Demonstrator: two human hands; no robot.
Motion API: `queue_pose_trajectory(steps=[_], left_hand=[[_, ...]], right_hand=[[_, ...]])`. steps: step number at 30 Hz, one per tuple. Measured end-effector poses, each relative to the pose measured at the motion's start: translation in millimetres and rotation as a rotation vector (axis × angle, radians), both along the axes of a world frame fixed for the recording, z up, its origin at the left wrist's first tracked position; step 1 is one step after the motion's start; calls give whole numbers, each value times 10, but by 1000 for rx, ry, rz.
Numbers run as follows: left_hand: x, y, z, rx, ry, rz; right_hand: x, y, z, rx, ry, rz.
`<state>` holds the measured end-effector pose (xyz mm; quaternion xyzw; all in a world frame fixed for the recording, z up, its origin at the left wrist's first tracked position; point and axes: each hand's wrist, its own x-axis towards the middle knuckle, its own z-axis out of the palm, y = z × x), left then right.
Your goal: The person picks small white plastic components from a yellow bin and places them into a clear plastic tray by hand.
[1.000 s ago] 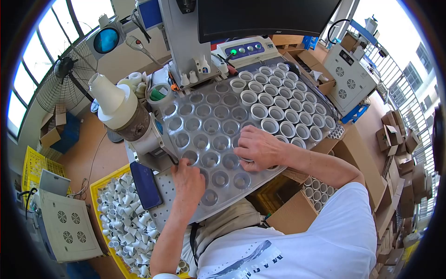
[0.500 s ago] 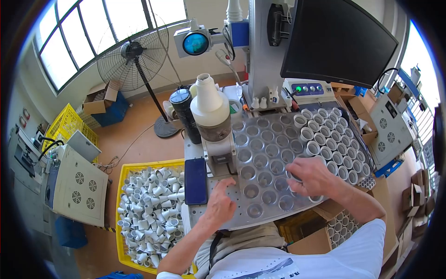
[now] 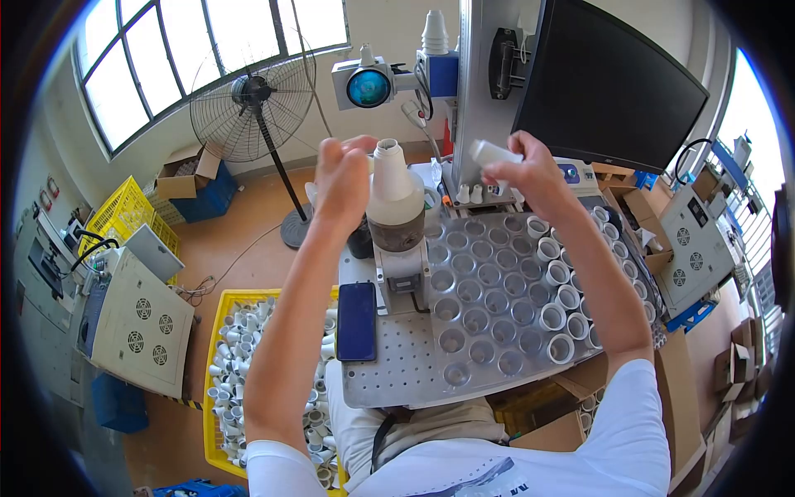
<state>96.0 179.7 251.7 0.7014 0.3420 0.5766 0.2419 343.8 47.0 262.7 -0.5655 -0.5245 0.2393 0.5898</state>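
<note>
My right hand [image 3: 534,176] is raised over the back of the tray, its thumb and fingers pinching a white tapered plastic cup [image 3: 492,154] that lies on its side in the grip. My left hand [image 3: 341,184] is up beside a white cone-shaped piece [image 3: 389,170], which stands upright on a round metal holder [image 3: 400,234]. Its fingers are curled, and what they hold, if anything, is hidden. Below the right forearm, a clear plastic tray [image 3: 489,273] has round pockets, with several white cups [image 3: 561,348] standing upright on its right side.
A phone [image 3: 357,321] lies on the perforated metal plate [image 3: 397,364]. At left, a yellow crate [image 3: 211,422] holds many loose white cups. A lens head [image 3: 368,87] hangs above the holder, and a monitor [image 3: 613,83] stands behind the tray. A fan [image 3: 252,91] is at back left.
My left hand has risen from the metal plate to beside the white cone. My right hand has moved up and back from the tray and now shows a white cup in its grip.
</note>
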Motion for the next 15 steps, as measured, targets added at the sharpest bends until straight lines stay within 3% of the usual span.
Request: queue_pose_trajectory(steps=[2, 3, 5, 7, 9, 11, 13, 15], left_hand=[[288, -142, 209, -457, -42, -139], [232, -117, 205, -456, -44, -137], [-62, -8, 141, -93, 60, -137], [-612, -298, 254, -60, -46, -148], [-1149, -374, 77, 49, 171, 120], [-1612, -401, -273, -40, 60, 175], [-2155, -189, -920, -103, 55, 376], [-2925, -24, -1516, -186, 119, 399]], right_hand=[[-217, 327, 86, 194, 59, 30], [-392, 461, 122, 283, 78, 40], [-756, 591, 107, 331, 94, 101], [-1028, 582, -52, 306, -12, 108], [-1140, 566, -199, 271, -123, 124], [-1174, 567, -313, 260, -99, 75], [-1097, 545, -335, 177, -146, 60], [-880, 518, -444, 386, -149, 181]])
